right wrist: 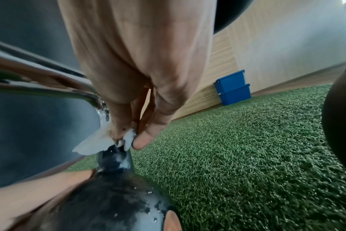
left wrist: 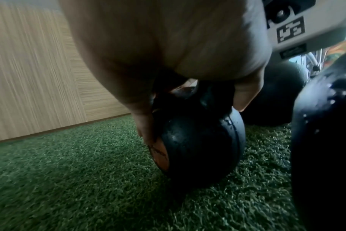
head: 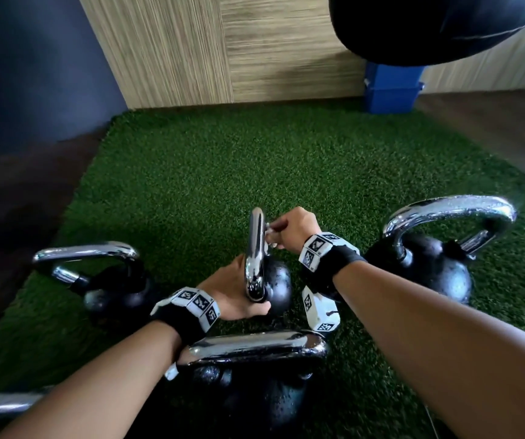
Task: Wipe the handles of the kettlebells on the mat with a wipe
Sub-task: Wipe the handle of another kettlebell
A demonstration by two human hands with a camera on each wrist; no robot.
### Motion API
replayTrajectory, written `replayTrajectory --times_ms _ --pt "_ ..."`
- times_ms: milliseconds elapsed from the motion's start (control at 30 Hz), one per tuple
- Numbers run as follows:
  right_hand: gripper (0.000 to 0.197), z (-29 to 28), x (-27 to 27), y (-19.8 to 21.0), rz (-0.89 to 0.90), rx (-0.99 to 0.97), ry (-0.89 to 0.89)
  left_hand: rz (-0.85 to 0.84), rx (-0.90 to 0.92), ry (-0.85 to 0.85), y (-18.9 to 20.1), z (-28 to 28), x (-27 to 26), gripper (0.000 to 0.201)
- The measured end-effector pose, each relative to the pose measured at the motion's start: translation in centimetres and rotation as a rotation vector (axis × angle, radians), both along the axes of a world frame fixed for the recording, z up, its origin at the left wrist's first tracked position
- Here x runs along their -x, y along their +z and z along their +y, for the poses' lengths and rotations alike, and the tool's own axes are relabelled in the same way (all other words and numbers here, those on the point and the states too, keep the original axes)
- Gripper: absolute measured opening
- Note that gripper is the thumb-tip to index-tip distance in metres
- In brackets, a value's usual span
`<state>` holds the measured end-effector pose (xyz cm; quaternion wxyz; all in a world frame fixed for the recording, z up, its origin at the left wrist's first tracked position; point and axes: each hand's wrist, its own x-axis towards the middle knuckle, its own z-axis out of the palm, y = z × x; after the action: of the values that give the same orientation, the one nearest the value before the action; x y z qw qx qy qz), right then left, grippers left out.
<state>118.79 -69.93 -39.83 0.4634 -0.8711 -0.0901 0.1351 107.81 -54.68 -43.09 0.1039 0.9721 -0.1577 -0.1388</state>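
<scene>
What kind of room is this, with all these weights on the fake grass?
Probably a gym or home workout corner. Several black iron kettlebells with chrome handles stand on a green artificial-turf mat, and a black rounded shape, perhaps a punching bag, hangs above.

Green artificial-turf mat [head: 255, 172] on dark floor [head: 17, 198], four black kettlebells with chrome handles standing on it: left [head: 112, 293], centre [head: 275, 286], right [head: 429, 267], nearest [head: 255, 391], blue bin [head: 391, 90] at far edge
</scene>
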Motion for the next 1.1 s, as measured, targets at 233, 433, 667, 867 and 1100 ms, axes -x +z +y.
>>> replayTrajectory --times_ms 233,433,667,867,1100 --pt "0.021 0.0 -0.1 0.7 0.063 0.022 -0.02 0.103 -0.008 0.121 0.4 -0.1 0.0 0.067" --pt "0.021 -0.3 -0.3 0.6 -0.136 -0.039 -0.035 0.18 -0.049 0.154 0.0 0.2 -0.9 0.073" --pt "0.026 -0.7 -0.2 1.4 -0.171 0.0 0.04 0.242 -0.076 0.176 0.3 0.2 -1.4 0.058" --pt "0.021 -0.5 0.0 2.2 -0.456 -0.109 0.053 0.243 -0.062 0.203 0.3 1.2 -1.4 0.083" --pt "0.021 -0.9 1.3 3.0 -0.638 -0.036 0.235 0.266 0.233 0.267 0.2 2.2 -1.4 0.08"
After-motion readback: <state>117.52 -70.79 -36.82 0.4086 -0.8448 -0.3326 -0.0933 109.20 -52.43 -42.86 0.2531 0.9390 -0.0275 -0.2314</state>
